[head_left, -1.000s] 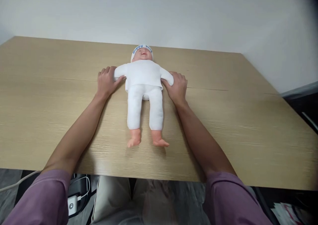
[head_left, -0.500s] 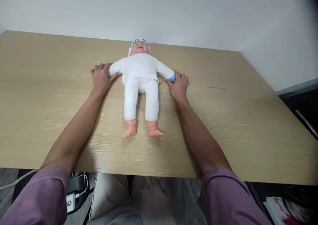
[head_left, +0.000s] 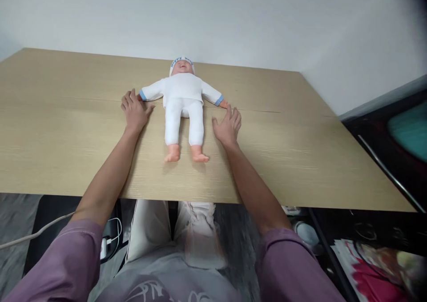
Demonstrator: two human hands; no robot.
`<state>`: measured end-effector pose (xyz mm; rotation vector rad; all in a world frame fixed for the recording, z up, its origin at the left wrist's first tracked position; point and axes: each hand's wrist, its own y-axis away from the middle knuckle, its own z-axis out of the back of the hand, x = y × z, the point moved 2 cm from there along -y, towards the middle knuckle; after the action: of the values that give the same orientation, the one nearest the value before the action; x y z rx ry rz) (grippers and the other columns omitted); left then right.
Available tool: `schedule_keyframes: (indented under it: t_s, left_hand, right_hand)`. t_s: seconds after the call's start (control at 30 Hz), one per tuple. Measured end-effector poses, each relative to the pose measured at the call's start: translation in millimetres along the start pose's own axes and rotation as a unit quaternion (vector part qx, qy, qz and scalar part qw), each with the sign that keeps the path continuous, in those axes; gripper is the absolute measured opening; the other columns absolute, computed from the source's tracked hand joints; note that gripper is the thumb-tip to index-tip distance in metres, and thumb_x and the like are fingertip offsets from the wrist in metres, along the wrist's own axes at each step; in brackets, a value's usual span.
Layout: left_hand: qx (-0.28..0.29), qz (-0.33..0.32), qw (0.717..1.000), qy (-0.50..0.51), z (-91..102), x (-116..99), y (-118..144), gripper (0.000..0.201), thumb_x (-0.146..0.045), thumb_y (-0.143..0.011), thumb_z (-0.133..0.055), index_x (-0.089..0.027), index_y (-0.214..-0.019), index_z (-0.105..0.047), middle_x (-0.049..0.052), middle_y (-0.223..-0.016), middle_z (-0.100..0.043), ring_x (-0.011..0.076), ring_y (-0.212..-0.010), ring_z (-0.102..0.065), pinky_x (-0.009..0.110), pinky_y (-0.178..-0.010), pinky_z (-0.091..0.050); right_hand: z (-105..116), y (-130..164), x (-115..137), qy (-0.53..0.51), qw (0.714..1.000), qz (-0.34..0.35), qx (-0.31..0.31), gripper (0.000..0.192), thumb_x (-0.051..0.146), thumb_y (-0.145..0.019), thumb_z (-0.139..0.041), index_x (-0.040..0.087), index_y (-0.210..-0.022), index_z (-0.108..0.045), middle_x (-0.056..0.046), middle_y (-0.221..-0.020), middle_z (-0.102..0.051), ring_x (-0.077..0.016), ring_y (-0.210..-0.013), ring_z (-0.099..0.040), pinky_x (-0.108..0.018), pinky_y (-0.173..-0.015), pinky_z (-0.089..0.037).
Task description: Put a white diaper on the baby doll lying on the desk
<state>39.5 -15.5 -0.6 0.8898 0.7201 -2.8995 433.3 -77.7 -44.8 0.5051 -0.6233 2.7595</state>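
A baby doll in a white suit with blue cuffs and a white cap lies face up on the wooden table, arms spread, bare feet toward me. My left hand rests flat on the table just below the doll's outstretched arm on the left, fingers apart, holding nothing. My right hand lies flat below the doll's other arm, its fingertips close to the doll's small hand, fingers spread and holding nothing.
A white wall runs behind the table's far edge. Below the near edge are my legs, a white cable and a charger on the floor at left. Dark furniture stands to the right, with printed papers on the floor.
Both hands have let go of the doll's sleeves and slid back toward me to lie flat. The doll's blue cuffs and hands now show. The camera has pulled back.
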Motion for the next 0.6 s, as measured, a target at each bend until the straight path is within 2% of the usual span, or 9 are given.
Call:
schedule_keyframes:
  t_s: [0.13, 0.23, 0.3, 0.33, 0.4, 0.43, 0.47, 0.53, 0.6]
  left_hand:
    - [0.009, 0.011, 1.000, -0.002, 18.1, -20, 40, 0.101, -0.066, -0.101, -0.073, -0.009, -0.177, -0.038, 0.034, -0.183, -0.035, 0.0520, -0.171, -0.028, 0.073, -0.141, -0.020]
    - [0.044, 0.004, 0.999, 0.007, 51.6, -48, 98, 0.103, -0.065, -0.099, -0.075, -0.011, -0.178, -0.038, 0.034, -0.185, -0.033, 0.0558, -0.171, -0.028, 0.080, -0.136, -0.021]
    - [0.051, -0.037, 0.997, 0.035, 83.2, -65, 162, 0.093, -0.062, -0.101, -0.072, -0.017, -0.177, -0.044, 0.028, -0.186, -0.036, 0.0536, -0.170, -0.032, 0.079, -0.136, -0.024]
    - [0.058, -0.053, 0.995, 0.064, 98.5, -69, 201, 0.081, -0.059, -0.103, -0.070, -0.024, -0.174, -0.051, 0.023, -0.181, -0.047, 0.0498, -0.167, -0.039, 0.076, -0.136, -0.029]
    - [0.107, -0.088, 0.978, 0.157, 121.4, -69, 287, 0.050, -0.054, -0.101, -0.072, -0.039, -0.149, -0.074, 0.015, -0.147, -0.076, 0.0445, -0.143, -0.064, 0.071, -0.127, -0.044]
    - [0.149, -0.121, 0.957, 0.217, 127.4, -67, 329, 0.032, -0.054, -0.097, -0.076, -0.042, -0.126, -0.083, 0.013, -0.121, -0.083, 0.0429, -0.120, -0.072, 0.069, -0.116, -0.052]
    - [0.234, -0.159, 0.922, 0.263, 128.3, -66, 369, 0.021, -0.054, -0.091, -0.081, -0.044, -0.109, -0.085, 0.010, -0.101, -0.083, 0.0398, -0.101, -0.074, 0.065, -0.103, -0.057]
    - [0.316, -0.102, 0.895, 0.299, 121.0, -59, 428, 0.015, -0.052, -0.088, -0.085, -0.040, -0.097, -0.084, 0.010, -0.090, -0.081, 0.0364, -0.088, -0.072, 0.060, -0.093, -0.059]
    - [0.345, 0.040, 0.888, 0.300, 104.0, -52, 458, 0.023, -0.054, -0.099, -0.077, -0.034, -0.109, -0.082, 0.011, -0.105, -0.082, 0.0358, -0.098, -0.074, 0.056, -0.097, -0.059]
  right_hand:
    - [26, 49, 9, -0.038, 0.999, 0.000, -0.001, 0.080, 0.041, -0.105, -0.062, 0.009, -0.175, -0.037, -0.031, -0.181, -0.039, -0.0419, -0.171, -0.033, -0.069, -0.139, -0.032]
    - [67, 110, 16, -0.104, 0.994, 0.038, -0.012, 0.073, 0.037, -0.105, -0.061, 0.012, -0.171, -0.043, -0.028, -0.175, -0.049, -0.0401, -0.168, -0.041, -0.070, -0.139, -0.034]
    - [102, 167, 16, -0.148, 0.984, 0.102, -0.004, 0.072, 0.038, -0.108, -0.060, 0.020, -0.175, -0.041, -0.024, -0.178, -0.048, -0.0404, -0.170, -0.041, -0.074, -0.138, -0.036]
    - [118, 198, 14, -0.163, 0.977, 0.137, 0.020, 0.073, 0.038, -0.108, -0.061, 0.027, -0.177, -0.041, -0.021, -0.182, -0.046, -0.0406, -0.173, -0.039, -0.075, -0.138, -0.037]
    - [145, 261, 0, -0.187, 0.968, 0.150, 0.073, 0.075, 0.038, -0.106, -0.067, 0.048, -0.177, -0.044, -0.008, -0.182, -0.051, -0.0398, -0.171, -0.045, -0.076, -0.137, -0.041]
    - [155, 289, -10, -0.203, 0.968, 0.133, 0.067, 0.075, 0.039, -0.103, -0.071, 0.055, -0.173, -0.048, -0.005, -0.174, -0.060, -0.0422, -0.165, -0.054, -0.079, -0.132, -0.045]
    - [161, 313, -21, -0.215, 0.970, 0.100, 0.050, 0.069, 0.040, -0.101, -0.073, 0.058, -0.166, -0.056, -0.004, -0.162, -0.069, -0.0446, -0.155, -0.063, -0.081, -0.127, -0.049]
    - [160, 350, -45, -0.224, 0.974, 0.020, 0.026, 0.047, 0.046, -0.100, -0.075, 0.055, -0.146, -0.074, -0.007, -0.140, -0.079, -0.0477, -0.138, -0.072, -0.082, -0.120, -0.054]
    - [146, 374, -66, -0.224, 0.971, -0.068, 0.036, 0.033, 0.056, -0.099, -0.074, 0.044, -0.130, -0.081, -0.012, -0.128, -0.081, -0.0489, -0.129, -0.075, -0.081, -0.115, -0.057]
